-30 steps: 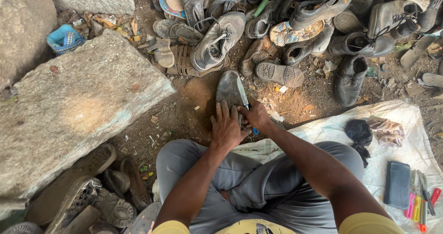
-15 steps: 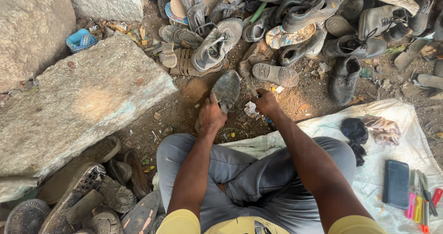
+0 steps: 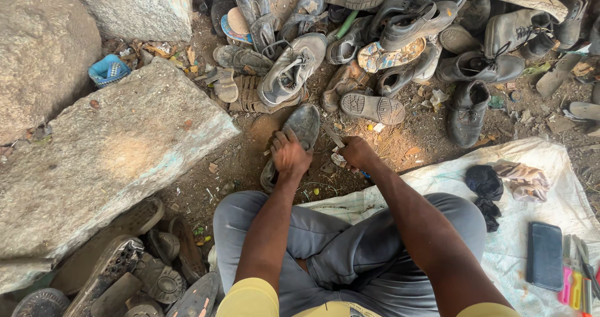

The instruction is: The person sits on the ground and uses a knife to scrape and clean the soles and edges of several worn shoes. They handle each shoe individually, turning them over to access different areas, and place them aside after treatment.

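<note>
Since half a second ago the left hand has slid farther onto the dark shoe sole, and the right hand has drawn in closer beside it. The sole lies tilted on the dirt ground just beyond the seated person's knees, its toe pointing away. The left arm reaches straight forward, the grip pressed down over the sole's near half with fingers curled around its edge. The right arm angles in from the right, the fist pressed together around a thin blade-like tool whose tip meets the sole's right edge. A heap of worn shoes lies beyond. A large flat stone slab sits to the left. A white cloth spreads on the right, carrying a black wallet-like case and dark rags.
</note>
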